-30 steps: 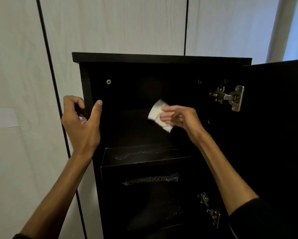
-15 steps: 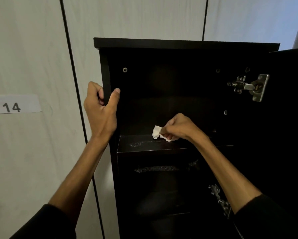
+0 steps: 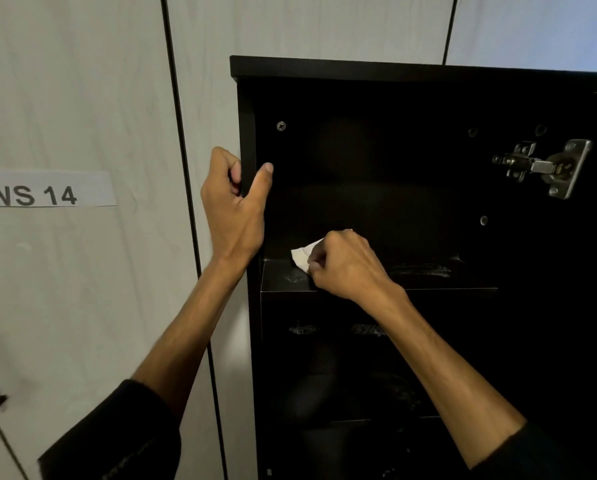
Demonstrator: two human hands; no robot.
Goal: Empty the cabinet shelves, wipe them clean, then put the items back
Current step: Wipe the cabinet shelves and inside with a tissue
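While the left hand point(image 3: 236, 209) still grips the cabinet's point(image 3: 376, 69) left side panel, the right hand point(image 3: 345, 265) has slid leftward along the top shelf point(image 3: 428, 277), fingers pinching the white cloth point(image 3: 302, 257), which protrudes at its ten o'clock, pressed on the shelf's left end.

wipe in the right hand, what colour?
White wipe, pinched by the right hand; head view.

Right hand point(image 3: 345, 265) dropped from mid-air, slid white cloth point(image 3: 302, 258) leftward onto upper shelf point(image 3: 446, 277).
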